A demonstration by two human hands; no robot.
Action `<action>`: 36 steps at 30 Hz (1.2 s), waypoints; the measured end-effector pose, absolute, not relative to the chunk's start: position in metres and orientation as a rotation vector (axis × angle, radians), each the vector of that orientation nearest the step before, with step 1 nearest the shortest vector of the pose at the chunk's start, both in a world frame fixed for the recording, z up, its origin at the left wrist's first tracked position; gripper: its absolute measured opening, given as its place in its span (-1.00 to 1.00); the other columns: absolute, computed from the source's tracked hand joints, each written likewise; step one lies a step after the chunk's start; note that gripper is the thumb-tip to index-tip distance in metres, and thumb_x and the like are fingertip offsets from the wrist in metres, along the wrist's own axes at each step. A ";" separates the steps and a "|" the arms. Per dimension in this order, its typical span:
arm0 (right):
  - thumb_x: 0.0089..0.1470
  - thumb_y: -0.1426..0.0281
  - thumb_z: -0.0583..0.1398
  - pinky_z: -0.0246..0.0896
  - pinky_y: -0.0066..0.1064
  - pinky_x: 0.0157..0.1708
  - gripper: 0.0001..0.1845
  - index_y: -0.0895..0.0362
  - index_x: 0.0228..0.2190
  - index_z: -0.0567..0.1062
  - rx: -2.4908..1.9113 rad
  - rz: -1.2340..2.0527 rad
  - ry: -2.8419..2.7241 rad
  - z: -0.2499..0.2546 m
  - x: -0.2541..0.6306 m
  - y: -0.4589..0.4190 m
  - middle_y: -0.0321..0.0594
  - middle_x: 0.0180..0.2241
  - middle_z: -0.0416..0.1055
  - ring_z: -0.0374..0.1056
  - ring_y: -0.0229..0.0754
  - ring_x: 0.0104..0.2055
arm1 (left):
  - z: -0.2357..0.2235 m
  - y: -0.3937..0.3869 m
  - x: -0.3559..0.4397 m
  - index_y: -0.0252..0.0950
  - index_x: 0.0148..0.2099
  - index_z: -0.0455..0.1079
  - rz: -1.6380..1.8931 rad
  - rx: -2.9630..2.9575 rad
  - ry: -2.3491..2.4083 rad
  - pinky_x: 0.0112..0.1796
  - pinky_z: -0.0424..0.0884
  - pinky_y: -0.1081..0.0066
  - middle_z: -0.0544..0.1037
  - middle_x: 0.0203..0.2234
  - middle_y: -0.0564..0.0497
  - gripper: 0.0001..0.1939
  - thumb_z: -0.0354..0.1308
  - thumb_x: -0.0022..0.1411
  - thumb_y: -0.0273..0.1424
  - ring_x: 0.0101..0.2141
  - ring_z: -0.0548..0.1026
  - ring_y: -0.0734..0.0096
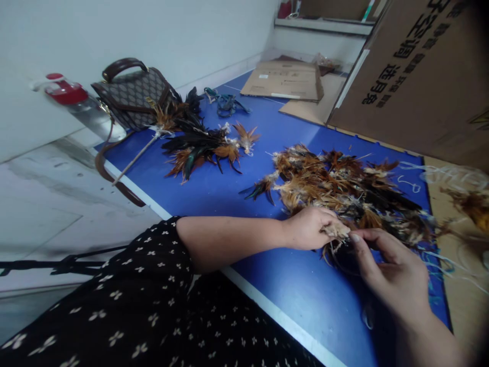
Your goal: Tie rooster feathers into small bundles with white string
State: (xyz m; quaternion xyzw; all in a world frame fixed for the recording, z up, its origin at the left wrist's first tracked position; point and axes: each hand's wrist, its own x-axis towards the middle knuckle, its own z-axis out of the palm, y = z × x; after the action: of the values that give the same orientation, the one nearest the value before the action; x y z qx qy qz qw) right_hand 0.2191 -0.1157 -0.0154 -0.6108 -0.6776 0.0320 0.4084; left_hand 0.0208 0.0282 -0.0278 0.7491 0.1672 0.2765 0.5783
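A large heap of brown and black feathers [344,188] lies on the blue table [298,290]. My left hand [311,228] is closed round a small bunch of pale feather stubs [336,232] at the heap's near edge. My right hand [389,270] meets it from the right, thumb and fingers pinching at the same bunch. A smaller pile of dark and orange feathers [202,145] lies further left. A thin white stick [139,153] runs out of that pile toward the table's edge.
A patterned handbag [133,94] with a brown strap and a red-capped bottle [76,102] sit at the far left. Flat cardboard [284,79] and a big cardboard box [416,71] stand behind. White string [446,176] lies at right. A blue-green cord [225,102] lies beyond.
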 end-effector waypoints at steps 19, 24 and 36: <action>0.30 -0.12 0.58 0.69 -0.30 -0.30 -0.56 -0.05 -0.11 0.80 -1.517 0.607 -1.283 -0.020 0.219 -0.114 -0.17 -0.20 0.76 0.67 -0.06 -0.27 | -0.012 0.016 0.019 -0.31 -0.20 0.58 0.464 1.250 0.467 -0.19 0.51 0.38 0.56 -0.47 0.16 -0.46 0.77 0.15 -0.06 -0.39 0.49 0.52; 0.39 -0.10 0.52 0.70 -0.26 -0.09 -0.58 -0.05 -0.01 0.83 -1.521 0.510 -1.361 -0.024 0.218 -0.111 -0.14 -0.06 0.79 0.72 -0.07 -0.11 | -0.020 0.014 0.021 -0.31 -0.21 0.57 0.512 1.292 0.475 -0.25 0.45 0.39 0.53 -0.49 0.16 -0.49 0.71 0.24 -0.04 -0.40 0.46 0.52; 0.56 0.01 0.37 0.57 -0.24 -0.29 -0.67 0.00 -0.11 0.70 -1.537 0.373 -1.497 -0.036 0.217 -0.108 -0.17 -0.26 0.70 0.60 -0.08 -0.32 | -0.030 0.011 0.024 -0.30 -0.26 0.53 0.549 1.261 0.533 -0.29 0.44 0.41 0.57 -0.45 0.12 -0.46 0.71 0.23 0.00 -0.42 0.44 0.54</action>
State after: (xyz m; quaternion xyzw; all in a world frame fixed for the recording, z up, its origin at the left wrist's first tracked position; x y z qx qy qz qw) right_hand 0.2165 -0.1084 -0.0357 -0.6254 -0.6090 0.1519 0.4636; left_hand 0.0245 0.0108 -0.0295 0.5750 0.2430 0.2505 0.7400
